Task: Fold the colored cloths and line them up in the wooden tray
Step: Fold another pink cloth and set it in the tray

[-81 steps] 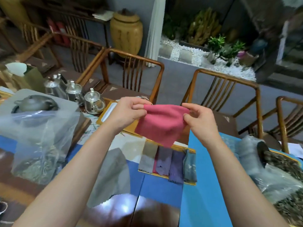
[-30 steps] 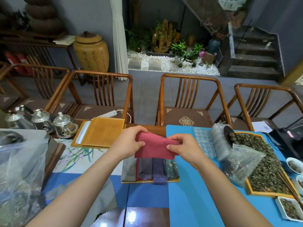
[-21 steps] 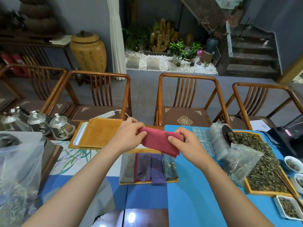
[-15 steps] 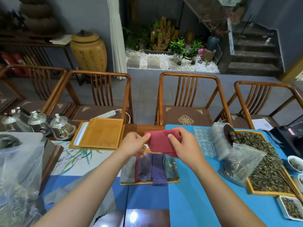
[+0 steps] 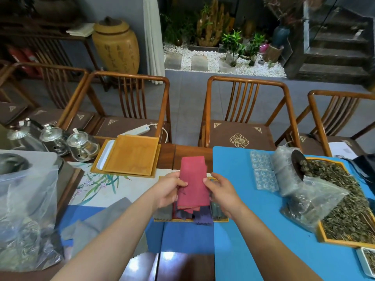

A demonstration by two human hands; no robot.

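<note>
Folded pink cloth (image 5: 193, 182) pinched by left hand (image 5: 169, 189) and right hand (image 5: 221, 192) above cloth-filled wooden tray (image 5: 190, 220).

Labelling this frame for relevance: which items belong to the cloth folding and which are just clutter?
Job:
- red cloth, held by left hand and right hand
- wooden tray with folded cloths
- grey cloth, unfolded

Clutter:
- glass teapots
- tea leaf tray
- plastic bag
- chairs
</note>
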